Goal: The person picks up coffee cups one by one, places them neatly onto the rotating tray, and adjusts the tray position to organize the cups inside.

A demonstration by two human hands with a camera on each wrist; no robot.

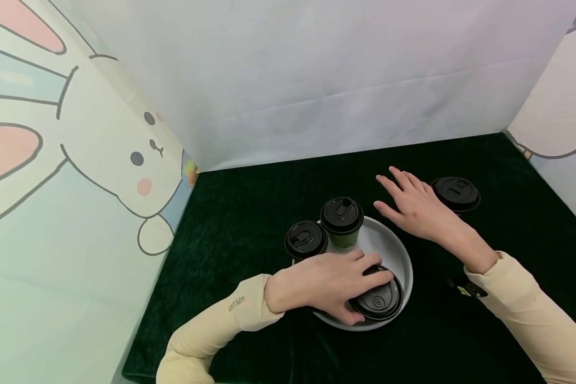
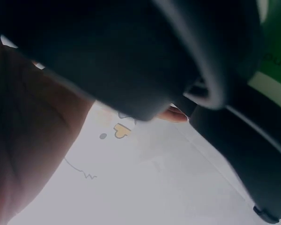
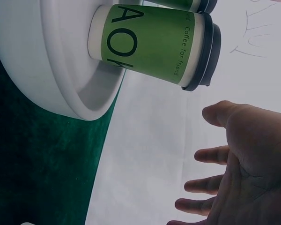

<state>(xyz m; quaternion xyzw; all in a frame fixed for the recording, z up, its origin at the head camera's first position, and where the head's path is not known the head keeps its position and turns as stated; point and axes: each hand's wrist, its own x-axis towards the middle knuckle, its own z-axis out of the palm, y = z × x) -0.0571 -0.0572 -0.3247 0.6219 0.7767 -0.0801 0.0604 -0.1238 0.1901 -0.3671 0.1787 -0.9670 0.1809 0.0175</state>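
My left hand (image 1: pixel 333 280) curls over the black lid of a coffee cup (image 1: pixel 381 304) at the front right of a round white tray (image 1: pixel 405 256). The lid hides that cup's body. In the left wrist view a dark lid (image 2: pixel 117 61) fills the top, close to the palm (image 2: pixel 33 126). A green paper cup with a black lid (image 1: pixel 343 240) stands towards the tray's back, and another lidded cup (image 1: pixel 306 240) is at its left. My right hand (image 1: pixel 415 208) hangs beyond the tray's right side, fingers spread, holding nothing. In the right wrist view a green cup (image 3: pixel 150 42) stands on the tray, apart from the right fingers (image 3: pixel 208 157).
A further black-lidded cup (image 1: pixel 457 194) stands at the right, partly behind the right hand. A dark green cloth (image 1: pixel 249 197) covers the table. A white sheet (image 1: pixel 317 80) hangs behind it, with cartoon-printed panels (image 1: pixel 110 138) at both sides.
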